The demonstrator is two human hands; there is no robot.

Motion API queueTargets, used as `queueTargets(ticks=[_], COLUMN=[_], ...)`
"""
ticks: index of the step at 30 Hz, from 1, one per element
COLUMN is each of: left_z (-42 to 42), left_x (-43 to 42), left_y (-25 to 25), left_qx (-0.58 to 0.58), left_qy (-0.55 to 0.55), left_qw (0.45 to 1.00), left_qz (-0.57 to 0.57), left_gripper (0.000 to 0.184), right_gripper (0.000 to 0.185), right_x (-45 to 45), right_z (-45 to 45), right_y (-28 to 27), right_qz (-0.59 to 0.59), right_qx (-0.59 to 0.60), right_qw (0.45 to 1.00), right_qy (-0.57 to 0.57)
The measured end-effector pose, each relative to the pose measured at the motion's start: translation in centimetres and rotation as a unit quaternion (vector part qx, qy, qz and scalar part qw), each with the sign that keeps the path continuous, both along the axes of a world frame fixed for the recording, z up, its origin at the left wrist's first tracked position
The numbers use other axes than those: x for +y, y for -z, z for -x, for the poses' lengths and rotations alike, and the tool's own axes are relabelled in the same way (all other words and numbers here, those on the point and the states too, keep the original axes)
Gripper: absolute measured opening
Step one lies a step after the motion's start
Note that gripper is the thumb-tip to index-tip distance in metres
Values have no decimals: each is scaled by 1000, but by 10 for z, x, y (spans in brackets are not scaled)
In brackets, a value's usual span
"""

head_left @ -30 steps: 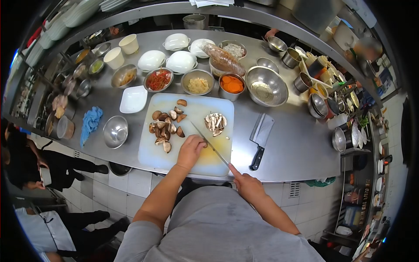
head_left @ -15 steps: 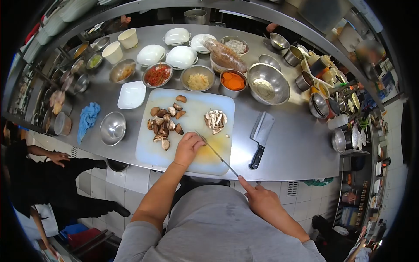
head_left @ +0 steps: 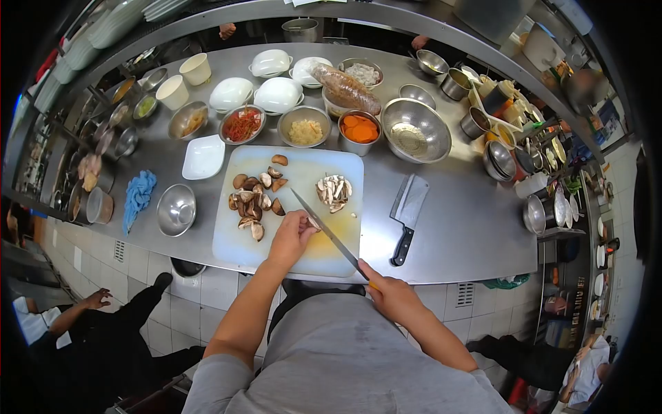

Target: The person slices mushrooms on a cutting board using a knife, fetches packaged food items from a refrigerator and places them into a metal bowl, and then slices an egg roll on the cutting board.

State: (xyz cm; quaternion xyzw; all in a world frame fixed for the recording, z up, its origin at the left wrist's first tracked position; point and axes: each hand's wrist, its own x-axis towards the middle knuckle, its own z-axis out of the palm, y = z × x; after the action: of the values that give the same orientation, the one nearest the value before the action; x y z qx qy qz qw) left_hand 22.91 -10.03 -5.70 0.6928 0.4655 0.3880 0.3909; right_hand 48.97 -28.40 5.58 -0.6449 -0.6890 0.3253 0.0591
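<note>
One blue cloth (head_left: 140, 196) near left end of table (head_left: 476, 241); steel bowl (head_left: 176, 210) between cloth and cutting board (head_left: 238, 252). Mushroom chunks (head_left: 249, 203) toward board's left edge, slices (head_left: 334, 192) near right edge, cleaver (head_left: 409, 207) beyond. Left hand (head_left: 291, 238) bent, pinching mushroom piece (head_left: 314, 222) beside knife (head_left: 332, 235); right hand (head_left: 393, 298) wrapped round knife handle at board's near right corner.

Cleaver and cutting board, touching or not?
Apart. The head view shows a plain strip of steel counter between the cleaver and the right edge of the cutting board.
</note>
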Motion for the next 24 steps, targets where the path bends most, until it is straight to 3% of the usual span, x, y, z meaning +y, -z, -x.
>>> queueTargets(ticks=[3, 5, 8, 14, 17, 21, 23, 24], left_z=[13, 16, 16, -5, -22, -27, -14, -9], left_x=[-3, -5, -3, 12, 23, 29, 35, 34], left_y=[-8, -18, -31, -49, -38, -46, -46, -46], left_qx=[68, 82, 170, 276, 370, 349, 232, 233], left_qy=[2, 33, 69, 114, 122, 134, 132, 139], left_qw=[996, 996, 982, 947, 918, 926, 959, 957], left_qz=[61, -24, -31, -115, -68, -51, -101, -100], left_gripper=[43, 46, 50, 44, 43, 29, 16, 16], right_gripper=[72, 70, 69, 69, 69, 69, 70, 70], right_x=[-1, 2, 4, 4, 2, 1, -2, -3], right_z=[-2, -3, -10, -15, -12, -11, -12, -12], right_y=[-19, -23, -18, 8, 11, 4, 7, 9], right_qz=[-3, 15, 25, 23, 1, 5, -28, -26], right_qx=[25, 9, -19, -32, -18, -15, 7, 9], right_qw=[1000, 999, 998, 998, 999, 998, 998, 997], right_qy=[18, 28, 57, 49, 50, 68, 61, 67])
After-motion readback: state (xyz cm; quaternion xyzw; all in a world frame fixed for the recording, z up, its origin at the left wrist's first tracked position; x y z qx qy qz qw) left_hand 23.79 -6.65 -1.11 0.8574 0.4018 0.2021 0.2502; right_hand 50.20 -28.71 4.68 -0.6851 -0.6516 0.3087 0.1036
